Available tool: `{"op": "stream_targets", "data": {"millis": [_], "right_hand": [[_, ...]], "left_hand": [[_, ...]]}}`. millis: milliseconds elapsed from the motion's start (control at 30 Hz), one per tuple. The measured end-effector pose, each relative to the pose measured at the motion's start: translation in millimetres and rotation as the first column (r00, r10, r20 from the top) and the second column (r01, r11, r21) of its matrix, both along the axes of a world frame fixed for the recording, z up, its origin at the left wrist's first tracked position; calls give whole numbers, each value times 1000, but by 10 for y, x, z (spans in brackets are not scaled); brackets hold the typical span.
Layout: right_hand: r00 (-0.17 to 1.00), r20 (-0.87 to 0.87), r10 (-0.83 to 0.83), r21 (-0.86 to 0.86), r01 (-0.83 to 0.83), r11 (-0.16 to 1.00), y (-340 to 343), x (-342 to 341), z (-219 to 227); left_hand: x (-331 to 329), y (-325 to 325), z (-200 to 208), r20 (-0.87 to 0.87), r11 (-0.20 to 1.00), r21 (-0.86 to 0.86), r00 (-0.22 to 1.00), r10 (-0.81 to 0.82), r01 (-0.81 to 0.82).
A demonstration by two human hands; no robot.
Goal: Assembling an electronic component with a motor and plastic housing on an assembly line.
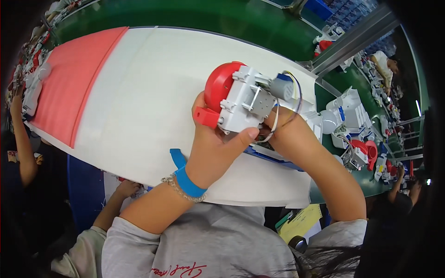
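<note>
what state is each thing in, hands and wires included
White-and-red assembly: held up
Left hand: gripping the assembly, thumb in front
Right hand: mostly hidden behind the assembly, grip unclear
Wires: looped outward
Blue wrist strap: worn, tail sticking out
Red sheet: spread out

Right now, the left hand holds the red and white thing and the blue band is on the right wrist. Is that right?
Not quite: the head view shows the blue band on the left wrist. The left hand does hold the red and white thing.

A red sheet (83, 83) covers the white table's (153, 92) left.
</note>
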State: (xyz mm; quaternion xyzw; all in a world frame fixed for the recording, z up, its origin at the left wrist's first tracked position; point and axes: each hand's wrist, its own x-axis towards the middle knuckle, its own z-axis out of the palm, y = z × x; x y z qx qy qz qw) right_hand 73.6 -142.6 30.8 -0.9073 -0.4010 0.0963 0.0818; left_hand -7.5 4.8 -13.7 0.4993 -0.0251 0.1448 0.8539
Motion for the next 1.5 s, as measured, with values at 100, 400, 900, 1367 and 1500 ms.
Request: {"op": "stream_targets", "data": {"millis": [100,400,900,1367,1500], "right_hand": [[999,35,16,58,-18,998,-46,-30,-31],[995,80,63,2,-64,998,-36,-44,8],[999,-47,26,0,-26,1000,37,-96,228],[997,29,69,40,-70,997,64,-116,140],[994,41,104,35,-106,994,77,-96,163]], "left_hand": [[-2,-21,8,-2,1000,-27,1000,-4,4],[6,-22,-14,-27,1000,27,1000,9,-8],[-5,-34,-69,-7,999,-33,1000,-11,11],[-22,-17,-81,73,997,6,995,73,-74],[-10,-21,-79,63,998,-32,996,62,-60]]}}
